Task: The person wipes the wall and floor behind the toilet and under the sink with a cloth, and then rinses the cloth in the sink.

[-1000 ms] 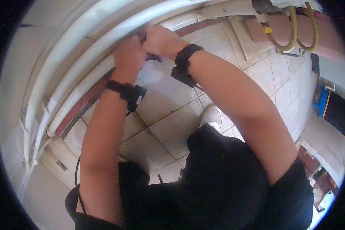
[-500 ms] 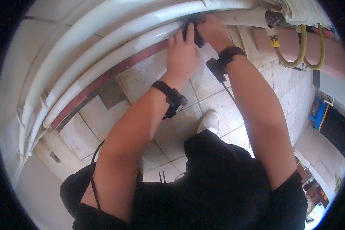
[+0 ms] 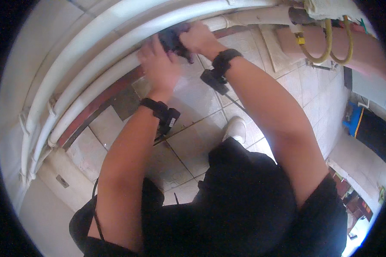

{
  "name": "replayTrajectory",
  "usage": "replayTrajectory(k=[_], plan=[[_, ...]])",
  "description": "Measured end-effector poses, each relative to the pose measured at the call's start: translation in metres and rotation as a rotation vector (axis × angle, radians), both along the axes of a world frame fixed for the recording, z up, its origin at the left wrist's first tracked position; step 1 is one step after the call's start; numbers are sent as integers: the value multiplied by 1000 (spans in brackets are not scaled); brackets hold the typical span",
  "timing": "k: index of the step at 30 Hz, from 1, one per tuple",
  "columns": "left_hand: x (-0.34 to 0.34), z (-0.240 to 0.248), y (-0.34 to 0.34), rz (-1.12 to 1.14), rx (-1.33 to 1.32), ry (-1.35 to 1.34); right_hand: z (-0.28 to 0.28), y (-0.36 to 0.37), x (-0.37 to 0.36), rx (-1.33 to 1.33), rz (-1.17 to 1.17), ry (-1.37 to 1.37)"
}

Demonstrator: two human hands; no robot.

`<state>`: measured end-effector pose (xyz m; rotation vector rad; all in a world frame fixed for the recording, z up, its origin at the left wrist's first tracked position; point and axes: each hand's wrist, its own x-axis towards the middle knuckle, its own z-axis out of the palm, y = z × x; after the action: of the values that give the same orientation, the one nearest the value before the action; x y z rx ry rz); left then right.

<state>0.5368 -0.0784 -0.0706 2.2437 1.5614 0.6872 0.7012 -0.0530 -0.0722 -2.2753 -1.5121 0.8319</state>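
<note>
A dark cloth (image 3: 175, 43) is pressed against the lowest white pipe (image 3: 116, 72) along the wall, and its lower end hangs below the pipe. My right hand (image 3: 198, 39) grips the cloth from the right, with its fingers curled into it. Against the left edge of the cloth and the pipe lies my left hand (image 3: 159, 64), its fingers stretched out and a little apart. Motion blurs that hand, and the cloth hides part of the pipe. Both wrists wear black straps with small dark boxes.
More white pipes (image 3: 128, 40) curve along the wall above. At the upper right, yellowish hoses (image 3: 328, 47) loop below a pale cloth (image 3: 332, 9), beside a pink pipe (image 3: 356, 49). My white shoe (image 3: 235, 129) stands on the tiled floor (image 3: 197, 141). A dark cable trails from my right wrist.
Both hands and the dark cloth have moved left along the pipe. My left fingers lay over the cloth before; now they are at its left edge.
</note>
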Motion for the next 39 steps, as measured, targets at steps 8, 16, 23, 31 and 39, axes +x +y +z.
replayTrajectory(k=[8,16,23,31,39], plan=[[-14,-18,-15,72,17,114,17,-29,-60,191,92,79],[33,-4,-25,-338,57,-69,-8,-69,49,253,-456,-60],[46,-12,-23,-253,-222,-427,22,-45,21,346,-963,543],[49,-22,10,-12,-494,-759,41,-58,-1,161,-551,912],[68,8,16,84,-1109,-1071,14,-78,29,204,-502,399]])
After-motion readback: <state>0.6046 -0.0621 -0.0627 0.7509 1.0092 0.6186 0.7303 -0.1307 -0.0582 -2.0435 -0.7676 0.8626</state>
